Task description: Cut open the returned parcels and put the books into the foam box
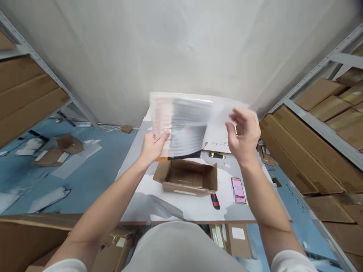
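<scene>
My left hand grips the lower left edge of a printed paper, its thumb lying over the front. The paper is smeared by motion, with a reddish column, a dark picture area and a white part on the right; whether it is one sheet or several I cannot make out. My right hand is raised by its right end, thumb and fingers apart, with nothing visible between them. Below the paper, an open cardboard box stands on the white table. A dark, orange-edged item shows just behind the box.
A red and black cutter and a phone lie right of the box. Farther back are a yellow and black cutter and a sheet with handwriting. Shelves with cartons flank the table; scraps litter the blue floor.
</scene>
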Motion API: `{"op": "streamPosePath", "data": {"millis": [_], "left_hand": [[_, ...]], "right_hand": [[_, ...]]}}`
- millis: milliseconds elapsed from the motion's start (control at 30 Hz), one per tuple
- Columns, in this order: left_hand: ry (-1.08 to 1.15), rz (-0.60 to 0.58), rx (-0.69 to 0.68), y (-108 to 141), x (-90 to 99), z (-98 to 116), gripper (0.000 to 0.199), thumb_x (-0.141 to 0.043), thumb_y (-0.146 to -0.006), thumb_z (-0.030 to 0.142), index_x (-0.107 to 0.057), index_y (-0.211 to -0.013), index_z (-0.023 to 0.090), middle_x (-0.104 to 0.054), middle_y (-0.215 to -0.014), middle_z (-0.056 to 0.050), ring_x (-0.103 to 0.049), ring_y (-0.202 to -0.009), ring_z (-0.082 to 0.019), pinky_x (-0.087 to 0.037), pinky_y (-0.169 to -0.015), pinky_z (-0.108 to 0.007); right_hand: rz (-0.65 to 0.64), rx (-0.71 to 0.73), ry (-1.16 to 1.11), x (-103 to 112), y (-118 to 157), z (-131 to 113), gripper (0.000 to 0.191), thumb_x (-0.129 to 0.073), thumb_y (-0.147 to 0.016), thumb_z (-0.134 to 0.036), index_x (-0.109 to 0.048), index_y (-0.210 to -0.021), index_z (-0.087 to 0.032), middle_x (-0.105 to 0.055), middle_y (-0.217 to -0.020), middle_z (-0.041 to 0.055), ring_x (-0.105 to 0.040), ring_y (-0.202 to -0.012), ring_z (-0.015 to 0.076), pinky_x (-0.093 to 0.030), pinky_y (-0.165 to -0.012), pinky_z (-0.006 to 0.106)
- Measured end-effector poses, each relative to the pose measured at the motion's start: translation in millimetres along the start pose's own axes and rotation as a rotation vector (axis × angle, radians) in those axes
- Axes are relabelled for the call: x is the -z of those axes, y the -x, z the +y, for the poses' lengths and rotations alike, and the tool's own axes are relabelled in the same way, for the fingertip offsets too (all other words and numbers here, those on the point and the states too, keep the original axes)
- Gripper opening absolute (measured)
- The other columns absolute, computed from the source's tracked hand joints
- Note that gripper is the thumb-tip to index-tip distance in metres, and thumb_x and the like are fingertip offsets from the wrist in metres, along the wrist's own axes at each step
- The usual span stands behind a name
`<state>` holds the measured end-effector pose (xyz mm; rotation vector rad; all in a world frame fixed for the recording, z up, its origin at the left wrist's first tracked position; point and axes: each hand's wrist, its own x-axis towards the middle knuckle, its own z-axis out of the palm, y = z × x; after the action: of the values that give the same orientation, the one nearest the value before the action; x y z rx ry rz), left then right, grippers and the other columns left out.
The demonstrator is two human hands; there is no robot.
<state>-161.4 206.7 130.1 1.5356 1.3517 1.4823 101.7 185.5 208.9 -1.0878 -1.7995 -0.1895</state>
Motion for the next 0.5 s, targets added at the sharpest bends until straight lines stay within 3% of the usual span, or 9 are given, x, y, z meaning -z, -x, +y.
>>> {"op": "streamPosePath", "data": {"millis": [67, 200, 300, 400, 500], "left_hand": [[0.266, 0.059, 0.097, 1.4, 3.7, -9.3, 0.057, -0.064, -0.070, 0.067, -0.070, -0.092, 0.015, -0.071, -0.086, -0.008, -0.068, -0.083, -0.023, -0.053, -0.071, -0.031], [0.519, 0.069, 0.239, 14.5, 4.2, -22.9, 0.064, -0.071, -0.063, 0.066, -0.068, -0.100, 0.013, -0.072, -0.088, -0.010, -0.069, -0.084, -0.025, -0.055, -0.073, -0.034], [0.556, 0.078, 0.291, 26.9, 2.6, -32.1, 0.065, -0.070, -0.064, 0.065, -0.066, -0.105, 0.014, -0.073, -0.091, -0.010, -0.069, -0.087, -0.025, -0.056, -0.074, -0.034], [0.541, 0.107, 0.327, 32.9, 2.2, -40.1, 0.065, -0.065, -0.067, 0.068, -0.065, -0.106, 0.016, -0.073, -0.090, -0.009, -0.069, -0.087, -0.025, -0.056, -0.073, -0.033], [0.436, 0.223, 0.290, 27.3, 12.4, -53.9, 0.064, -0.057, -0.073, 0.070, -0.065, -0.106, 0.016, -0.072, -0.092, -0.009, -0.069, -0.086, -0.023, -0.055, -0.074, -0.033]], "right_hand": [[0.036, -0.180, -0.143, -12.7, 22.4, 9.8, 0.035, -0.044, -0.094, -0.040, -0.052, -0.125, -0.025, -0.059, -0.114, 0.0105, -0.063, -0.098, 0.0213, -0.056, -0.080, 0.040], [-0.345, -0.439, -0.554, -51.6, 65.2, 5.9, 0.059, -0.062, -0.083, -0.043, -0.044, -0.135, -0.023, -0.057, -0.127, 0.0131, -0.060, -0.109, 0.0240, -0.054, -0.090, 0.042], [-0.512, -0.543, -0.776, -71.1, 85.2, -8.0, 0.076, -0.075, -0.071, -0.041, -0.040, -0.137, -0.025, -0.055, -0.131, 0.0107, -0.054, -0.120, 0.0260, -0.051, -0.097, 0.044], [-0.617, -0.711, -0.942, -77.3, 94.7, -14.5, 0.078, -0.075, -0.069, -0.040, -0.038, -0.138, -0.032, -0.058, -0.126, 0.0054, -0.060, -0.109, 0.0238, -0.062, -0.077, 0.040], [-0.553, -0.845, -1.019, -75.9, 101.0, -11.5, 0.066, -0.071, -0.075, -0.039, -0.042, -0.134, -0.037, -0.059, -0.118, 0.0022, -0.065, -0.087, 0.0179, -0.063, -0.053, 0.030]]}}
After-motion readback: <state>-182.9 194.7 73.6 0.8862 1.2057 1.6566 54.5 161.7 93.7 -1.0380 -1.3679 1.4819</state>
